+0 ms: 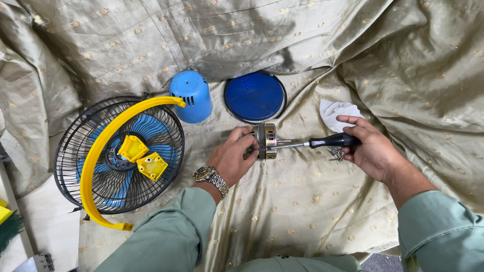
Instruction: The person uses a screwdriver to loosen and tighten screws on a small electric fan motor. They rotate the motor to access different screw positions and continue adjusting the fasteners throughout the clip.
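The motor (266, 141) is clasped by the left hand (232, 156); the screwdriver (319, 141), gripped closed in the right hand (371, 151), lies horizontally, tip toward the motor.

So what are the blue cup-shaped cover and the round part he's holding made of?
The blue cover looks like moulded plastic: even matte colour, soft edges. The round part in the left hand seems metal, with a shiny brassy-silver rim. The right hand holds a screwdriver against it.
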